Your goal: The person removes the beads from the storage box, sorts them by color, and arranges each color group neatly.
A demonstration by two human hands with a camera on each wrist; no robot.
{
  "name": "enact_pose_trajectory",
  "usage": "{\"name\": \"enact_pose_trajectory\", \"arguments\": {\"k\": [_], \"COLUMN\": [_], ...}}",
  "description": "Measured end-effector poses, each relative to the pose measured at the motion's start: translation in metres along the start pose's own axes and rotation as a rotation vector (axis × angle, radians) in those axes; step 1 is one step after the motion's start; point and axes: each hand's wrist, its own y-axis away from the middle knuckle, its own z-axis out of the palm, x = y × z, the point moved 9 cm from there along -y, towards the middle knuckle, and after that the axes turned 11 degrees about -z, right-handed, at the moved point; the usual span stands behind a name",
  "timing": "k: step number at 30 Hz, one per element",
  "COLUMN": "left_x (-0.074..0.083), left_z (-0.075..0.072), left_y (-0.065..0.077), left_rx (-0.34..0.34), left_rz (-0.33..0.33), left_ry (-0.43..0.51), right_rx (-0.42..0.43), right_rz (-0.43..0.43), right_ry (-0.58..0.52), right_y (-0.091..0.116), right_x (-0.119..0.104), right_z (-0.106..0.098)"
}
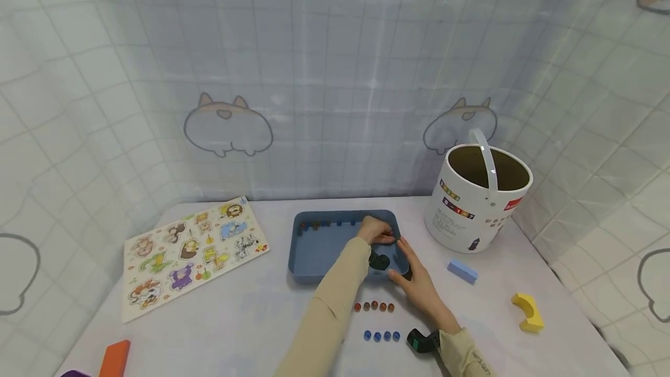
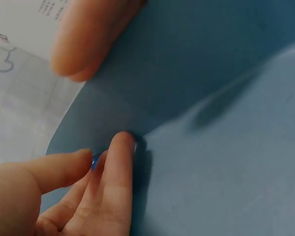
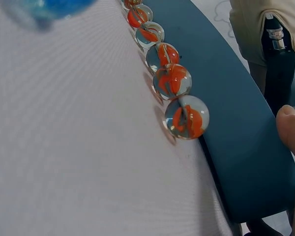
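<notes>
Your left hand is down in the far right corner of the blue tray, thumb and fingertips close together in a narrow pinch on a blue marble. Your right hand braces the tray's right side, thumb and straight fingers well apart, holding no marble that you can see.

Risks, as judged: smooth glass in a tight corner, so a loose pinch could let the marble slip and roll along the tray floor. Press too hard toward yourself and the tray could slide into the orange-swirled marbles, rowed just off its near wall. The right wrist camera sits near the right end of the blue row; a small swing could scatter it. Your left sleeve runs near both rows' left ends, same hazard.

Materials: tray matte, thin-walled, corners rounded. Marbles clear, glossy, round, ribbons of colour inside. More marbles lie along the tray's far wall. Surface pale, finely textured, offering them little to stop against. Far right, a white bucket, smooth, round, with a pale strap-like handle
</notes>
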Motion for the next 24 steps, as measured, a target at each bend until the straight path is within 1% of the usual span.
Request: {"name": "enact_pose_trajectory", "arguments": {"k": [3,6,8,11,14,16,18,21,24], "left_x": [0.0,-0.002,-0.003,-0.005,-0.002,0.002,0.006,0.008,0.004], "left_z": [0.0,0.001,0.002,0.001,-0.003,-0.008,-0.014,-0.027,-0.038], "left_y": [0.002,0.004,0.004,0.005,0.008,0.014,0.021,0.038,0.057], "left_rx": [0.017,0.004,-0.024,-0.095,-0.19,-0.244,-0.283,-0.29,-0.291], "left_rz": [0.003,-0.004,-0.005,0.004,0.029,0.062,0.092,0.133,0.162], "left_ry": [-0.04,-0.074,-0.086,-0.084,-0.053,-0.042,-0.039,-0.062,-0.086], "right_rx": [-0.002,-0.003,0.002,0.001,-0.003,-0.007,-0.003,-0.002,-0.001], "right_rz": [-0.005,-0.004,-0.003,0.0,0.005,0.008,0.005,-0.005,-0.016], "right_ry": [0.009,0.017,0.022,0.012,0.006,0.007,0.008,0.008,0.012], "right_y": [-0.001,-0.001,0.0,0.001,0.001,0.002,0.001,0.001,-0.001], "right_x": [0.001,0.003,0.004,0.004,0.003,0.002,0.001,-0.001,-0.002], "right_z": [0.0,0.0,0.0,0.003,0.005,0.005,0.004,0.001,-0.001]}}
